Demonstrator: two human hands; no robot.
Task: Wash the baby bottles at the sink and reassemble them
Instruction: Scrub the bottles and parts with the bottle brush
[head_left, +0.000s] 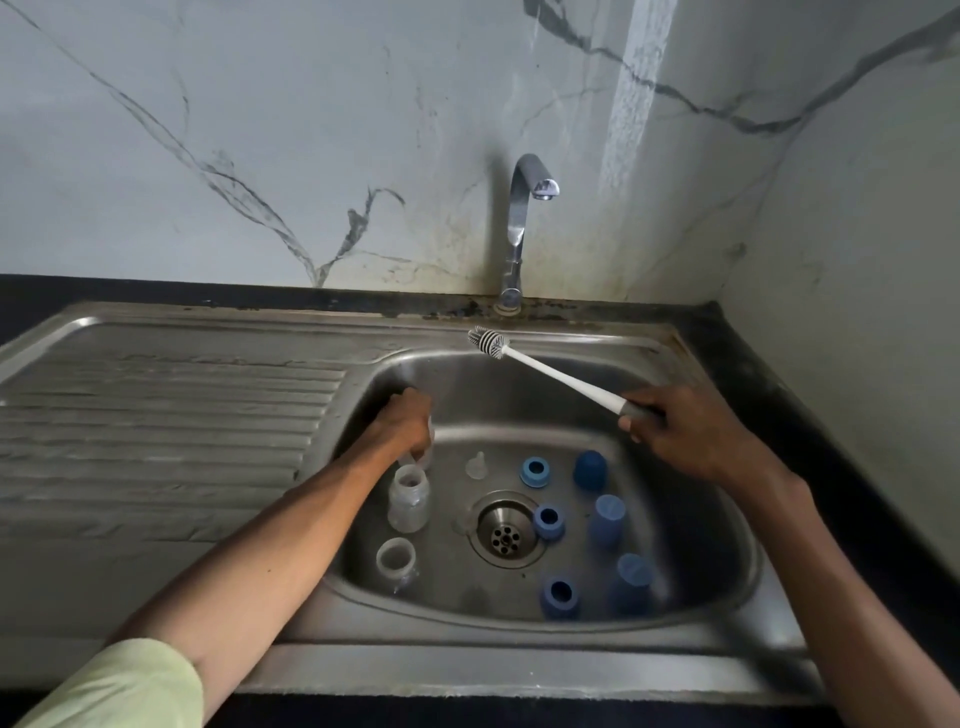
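My left hand (405, 423) reaches into the steel sink (519, 395) and grips a clear baby bottle (425, 447), mostly hidden under the fingers. Two more clear bottles stand open near it, one (409, 505) just below the hand and one (396, 564) at the basin's front left. My right hand (691, 431) holds the grey grip of a white bottle brush (545, 370), its striped head raised over the basin's back rim. A clear teat (476, 465) lies by the drain. Three blue collar rings (534, 472) (549, 521) (559, 597) and three blue caps (590, 469) (608, 519) (632, 582) sit at the right.
The tap (522, 228) stands behind the basin with no water running. The drain (505, 529) is in the middle of the basin. A ribbed draining board (156, 415) stretches to the left. A marble-patterned wall closes the back and right side.
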